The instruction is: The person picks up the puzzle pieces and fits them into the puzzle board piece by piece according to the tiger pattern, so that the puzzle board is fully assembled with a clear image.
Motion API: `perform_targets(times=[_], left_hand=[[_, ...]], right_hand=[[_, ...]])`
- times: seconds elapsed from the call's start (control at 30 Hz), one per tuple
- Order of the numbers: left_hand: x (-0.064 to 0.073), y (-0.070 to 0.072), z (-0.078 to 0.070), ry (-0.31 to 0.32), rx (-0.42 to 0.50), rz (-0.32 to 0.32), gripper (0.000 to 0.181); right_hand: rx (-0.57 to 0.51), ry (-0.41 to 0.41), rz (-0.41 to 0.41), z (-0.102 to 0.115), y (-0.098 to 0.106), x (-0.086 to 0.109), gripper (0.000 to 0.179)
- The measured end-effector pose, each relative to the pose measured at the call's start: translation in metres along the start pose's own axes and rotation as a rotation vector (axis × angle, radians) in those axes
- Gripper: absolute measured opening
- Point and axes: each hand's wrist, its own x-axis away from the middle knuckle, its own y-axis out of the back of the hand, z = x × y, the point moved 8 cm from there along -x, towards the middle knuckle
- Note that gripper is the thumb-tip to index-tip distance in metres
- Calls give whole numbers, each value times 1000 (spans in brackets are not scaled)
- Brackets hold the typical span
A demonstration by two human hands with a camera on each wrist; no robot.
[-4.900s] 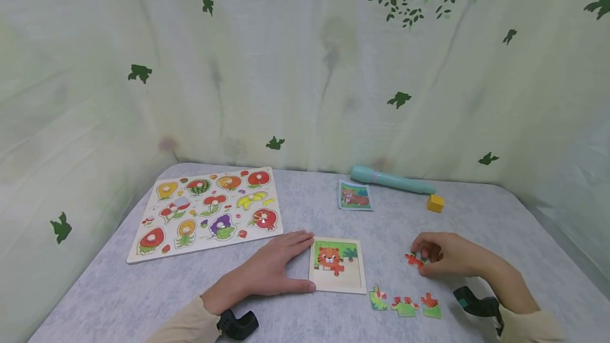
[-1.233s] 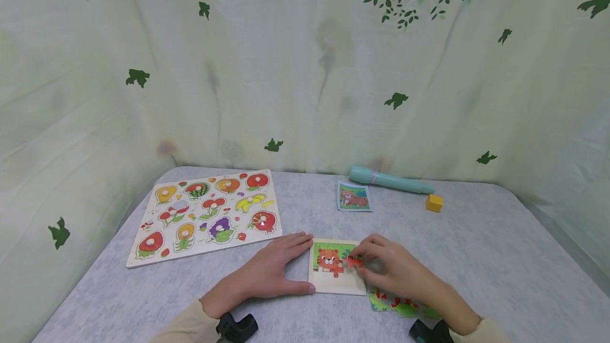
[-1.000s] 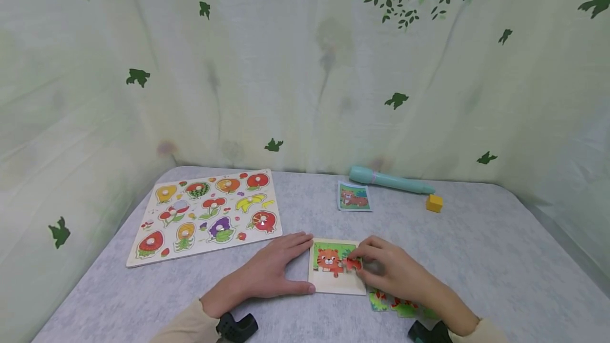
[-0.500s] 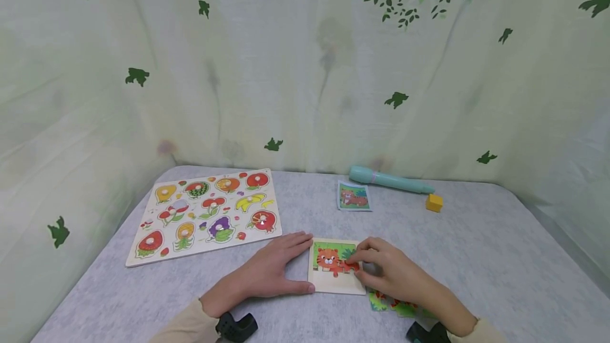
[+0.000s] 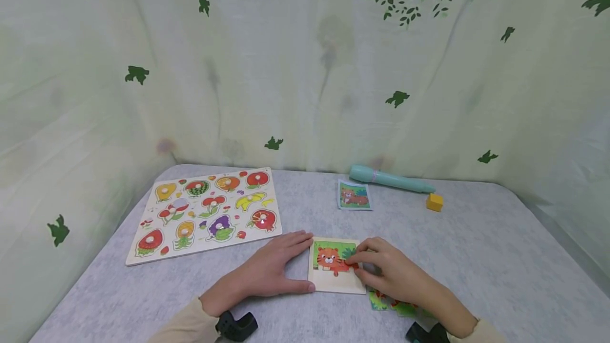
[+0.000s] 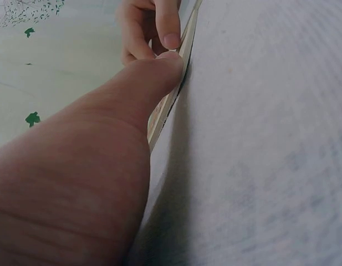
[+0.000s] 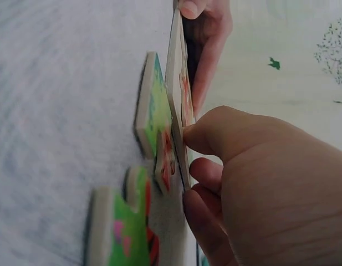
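A square wooden puzzle tray lies on the table, its upper part filled with a tiger picture and its lower part bare. My left hand is spread along the tray's left side, index finger and thumb touching its edge. Over the tray's right side, my right hand pinches an orange jigsaw piece between thumb and fingers, level with the tiger's body. The fingers hide part of that piece. Loose green-and-red jigsaw pieces lie beside the tray, partly covered by my right hand and wrist.
A wooden fruit puzzle board rests at the left. Toward the back are a small picture card, a teal tapered stick and a yellow cube. A leaf-printed curtain stands behind the table.
My right hand has carried the orange piece from the table's right onto the tray and lowered it beside the tiger's body. My left hand has stayed at the tray's left edge.
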Motion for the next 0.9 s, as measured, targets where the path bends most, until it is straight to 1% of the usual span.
perform_targets(times=[0.23,0.53,0.63,0.8,0.9], left_hand=[[0,1,0,-2,1,-2,94],[0,0,0,-5,8,-3,94],[0,1,0,-7,7,-4,94],[0,1,-1,-6,8,-1,93],[0,0,0,-1,12,3,94]], right_hand=[[14,-9,16,1,1,-1,24],[-9,-28,51,-3,-1,-1,25],[-26,-35,83,-2,0,0,25],[-64,-56,160,-3,5,1,28],[-90,-62,184,-5,8,2,30]])
